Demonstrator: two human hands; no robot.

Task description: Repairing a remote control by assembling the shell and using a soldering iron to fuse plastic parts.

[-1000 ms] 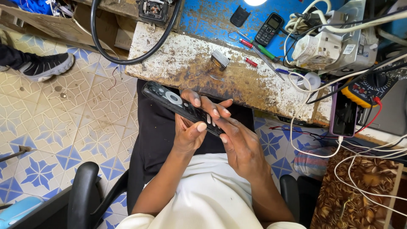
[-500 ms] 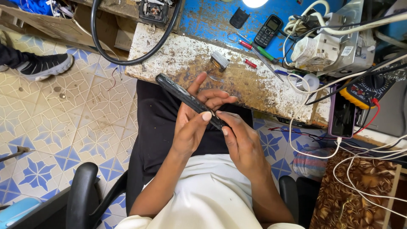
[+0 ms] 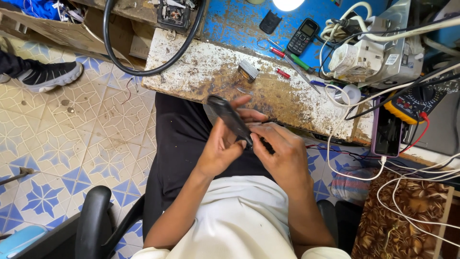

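A slim black phone (image 3: 230, 117) is held edge-on over the lap, clasped by the left hand (image 3: 218, 151) and pinched at its lower end by the right hand (image 3: 280, 156). With so narrow a grip, it could be dropped onto the tiled floor (image 3: 72, 139).

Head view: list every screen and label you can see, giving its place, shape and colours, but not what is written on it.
Keypad phone: on the blue bench top, small pale rectangular screen above dark keys.
Smartphone: at the bench's right edge, tall dark blank screen, purple case, white cable plugged in.
Multimeter: right of it, yellow and black, dial showing, display hidden.
White label: small rectangle on the grey box at the back.
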